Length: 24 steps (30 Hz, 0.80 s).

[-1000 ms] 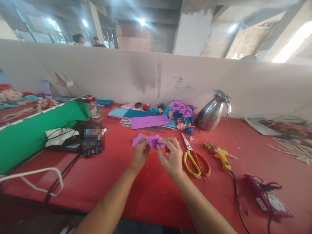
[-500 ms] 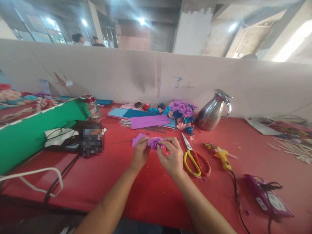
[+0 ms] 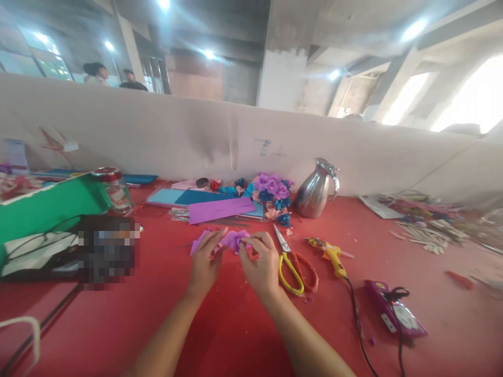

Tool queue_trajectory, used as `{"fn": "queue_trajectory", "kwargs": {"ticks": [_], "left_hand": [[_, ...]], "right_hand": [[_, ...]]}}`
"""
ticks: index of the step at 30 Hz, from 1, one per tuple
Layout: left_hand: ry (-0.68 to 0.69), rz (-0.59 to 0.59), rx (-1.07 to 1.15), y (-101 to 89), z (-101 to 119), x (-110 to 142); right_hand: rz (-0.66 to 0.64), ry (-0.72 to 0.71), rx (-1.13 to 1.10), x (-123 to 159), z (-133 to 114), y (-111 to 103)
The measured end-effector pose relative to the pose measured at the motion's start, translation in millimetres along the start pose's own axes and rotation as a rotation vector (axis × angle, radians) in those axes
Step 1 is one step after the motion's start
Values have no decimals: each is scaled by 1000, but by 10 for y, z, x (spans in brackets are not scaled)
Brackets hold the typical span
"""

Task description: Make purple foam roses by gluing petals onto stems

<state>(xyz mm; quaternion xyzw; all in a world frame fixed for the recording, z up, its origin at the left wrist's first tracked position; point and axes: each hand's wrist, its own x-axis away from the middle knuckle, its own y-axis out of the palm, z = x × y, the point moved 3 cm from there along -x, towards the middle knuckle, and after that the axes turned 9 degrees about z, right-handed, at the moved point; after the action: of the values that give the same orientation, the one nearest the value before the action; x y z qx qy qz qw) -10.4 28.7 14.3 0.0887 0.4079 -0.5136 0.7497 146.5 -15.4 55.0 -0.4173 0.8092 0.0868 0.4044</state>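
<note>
A purple paper flower [image 3: 237, 241] is between my two hands, just above the red table. My right hand [image 3: 260, 262] pinches it from the right with thumb and fingertips. From the left, my left hand [image 3: 205, 264] has its thumb and fingers at the outer petals; its exact grip is partly hidden. Behind my left fingers lies a piece of purple paper [image 3: 196, 242]. Scissors [image 3: 293, 267] with one yellow and one red handle lie right of my right hand, blades pointing away. A yellow glue gun [image 3: 332, 257] rests farther right.
Purple and blue sheets [image 3: 220, 208] lie behind the hands, beside a pile of paper flowers [image 3: 273, 191]. A steel jug [image 3: 314, 191] stands at the wall. A purple power strip [image 3: 395, 311] with cords is at right; a glass jar [image 3: 117, 191] and dark bag [image 3: 66, 246] are left.
The view has turned to the right, so the table things appear farther left. Both hands stay at the purple flower, with the left fingers slightly more stretched.
</note>
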Motion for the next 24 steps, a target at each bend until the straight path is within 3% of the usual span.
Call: {"fn": "queue_trajectory", "kwargs": {"ticks": [5,11,13,17,24], "left_hand": [[-24,220,-62,-79,-82,-10],[181,203,-97,12,-20,26],[252,182,-115,27,38,33],[312,192,-146,11,101,19],[377,137,-163,97,56,36]], "right_hand": [[246,25,13,-274,198,-212],[512,96,194,-1182,562,-650],[481,179,301,-1533,684,-686],[291,267,594,-2019,866,-556],[199,291,714,-2280,1107,-311]]}}
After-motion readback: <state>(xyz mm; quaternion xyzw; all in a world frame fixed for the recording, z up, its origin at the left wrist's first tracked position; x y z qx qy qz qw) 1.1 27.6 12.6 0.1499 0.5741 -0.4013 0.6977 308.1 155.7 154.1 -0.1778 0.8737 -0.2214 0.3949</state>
